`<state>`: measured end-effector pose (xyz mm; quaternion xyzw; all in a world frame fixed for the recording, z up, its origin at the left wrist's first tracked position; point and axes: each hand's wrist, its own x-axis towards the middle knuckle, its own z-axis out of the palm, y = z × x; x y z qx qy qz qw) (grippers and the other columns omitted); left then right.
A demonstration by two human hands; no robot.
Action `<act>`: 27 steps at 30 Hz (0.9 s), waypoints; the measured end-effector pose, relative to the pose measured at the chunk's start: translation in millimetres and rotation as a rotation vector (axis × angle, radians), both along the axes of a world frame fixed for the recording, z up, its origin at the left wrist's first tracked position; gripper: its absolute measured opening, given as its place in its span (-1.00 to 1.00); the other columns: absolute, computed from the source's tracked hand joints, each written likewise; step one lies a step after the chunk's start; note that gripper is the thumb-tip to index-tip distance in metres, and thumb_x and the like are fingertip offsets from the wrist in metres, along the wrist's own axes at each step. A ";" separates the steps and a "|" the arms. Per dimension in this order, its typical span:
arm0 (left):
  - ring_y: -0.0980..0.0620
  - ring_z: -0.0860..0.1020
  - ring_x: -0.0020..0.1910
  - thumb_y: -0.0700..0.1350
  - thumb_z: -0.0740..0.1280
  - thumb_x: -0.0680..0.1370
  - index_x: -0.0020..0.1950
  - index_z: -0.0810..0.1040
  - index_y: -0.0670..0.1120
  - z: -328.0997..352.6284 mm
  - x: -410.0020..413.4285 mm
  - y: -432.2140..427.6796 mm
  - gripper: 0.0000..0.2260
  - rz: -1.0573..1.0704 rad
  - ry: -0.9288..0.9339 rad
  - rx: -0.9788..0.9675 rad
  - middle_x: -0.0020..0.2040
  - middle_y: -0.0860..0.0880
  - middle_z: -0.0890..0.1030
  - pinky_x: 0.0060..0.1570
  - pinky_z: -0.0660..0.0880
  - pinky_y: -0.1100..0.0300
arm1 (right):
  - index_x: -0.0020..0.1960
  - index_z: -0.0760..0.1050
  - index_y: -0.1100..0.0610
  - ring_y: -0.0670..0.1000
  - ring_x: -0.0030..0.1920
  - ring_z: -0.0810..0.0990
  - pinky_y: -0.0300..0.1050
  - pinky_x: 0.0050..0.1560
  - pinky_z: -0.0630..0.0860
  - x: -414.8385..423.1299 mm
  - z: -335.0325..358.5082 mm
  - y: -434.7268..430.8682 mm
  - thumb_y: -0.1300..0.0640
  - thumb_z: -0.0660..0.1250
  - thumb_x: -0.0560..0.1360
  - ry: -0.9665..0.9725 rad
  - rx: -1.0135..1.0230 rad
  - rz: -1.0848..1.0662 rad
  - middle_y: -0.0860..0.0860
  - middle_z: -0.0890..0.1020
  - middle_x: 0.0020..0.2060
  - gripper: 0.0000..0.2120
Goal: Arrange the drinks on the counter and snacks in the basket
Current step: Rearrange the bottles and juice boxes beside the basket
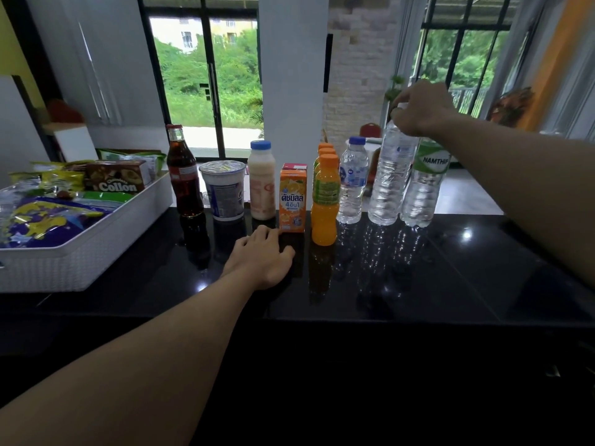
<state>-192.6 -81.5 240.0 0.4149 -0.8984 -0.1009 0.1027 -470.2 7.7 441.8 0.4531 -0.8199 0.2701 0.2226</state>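
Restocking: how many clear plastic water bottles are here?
3, at the row's right end: small blue-capped bottle, tall bottle gripped by the right hand, green-labelled bottle rightmost.

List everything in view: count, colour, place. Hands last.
cola bottle: 1, dark brown, red cap, left end of the drink row
cup: 1, white and blue, foil lid, right of the cola bottle
milk bottle: 1, cream, blue cap, right of the cup
juice carton: 1, orange, mid row
red carton: 1, behind the juice carton, mostly hidden
orange juice bottles: 3, orange, one behind another
water bottles: 3, clear, right end of the row
basket: 1, white, left on the counter
snack packs: several, mixed colours, in the basket; count unclear
counter: 1, glossy black
left hand: rests on the counter before the juice carton
right hand: grips the top of the tallest water bottle
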 end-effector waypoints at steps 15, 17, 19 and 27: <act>-0.03 0.19 0.54 0.22 0.02 0.62 0.61 0.14 0.01 -3.1 -2.9 -4.4 -0.41 0.000 0.009 0.019 0.57 -0.02 0.19 0.49 0.06 0.00 | 0.31 0.58 0.23 0.15 0.27 0.55 -0.26 0.11 0.38 3.7 8.4 7.3 0.30 0.28 0.55 -0.177 0.011 0.054 0.18 0.56 0.32 -0.66; -0.04 0.18 0.54 0.21 0.02 0.62 0.61 0.13 0.01 -2.9 -2.9 -4.1 -0.41 0.002 0.009 0.022 0.57 -0.02 0.18 0.49 0.05 -0.01 | 0.31 0.57 0.23 0.16 0.24 0.56 -0.21 0.12 0.43 3.0 9.3 8.4 0.27 0.30 0.55 -0.181 0.015 0.059 0.18 0.58 0.30 -0.66; -0.03 0.18 0.54 0.21 0.03 0.62 0.61 0.14 0.01 -2.5 -2.2 -3.6 -0.42 -0.002 0.013 0.026 0.58 -0.02 0.18 0.49 0.05 0.00 | 0.31 0.58 0.22 0.16 0.24 0.57 -0.09 0.20 0.48 2.8 9.0 9.4 0.17 0.35 0.56 -0.156 0.025 0.054 0.17 0.60 0.29 -0.67; -0.05 0.18 0.54 0.20 0.04 0.64 0.61 0.14 0.01 1.0 -1.0 0.1 -0.43 -0.001 0.016 0.026 0.58 -0.02 0.18 0.49 0.05 0.01 | 0.28 0.60 0.18 0.20 0.30 0.54 -0.05 0.30 0.44 -0.7 8.7 10.8 0.21 0.36 0.56 -0.070 0.030 0.076 0.17 0.56 0.34 -0.70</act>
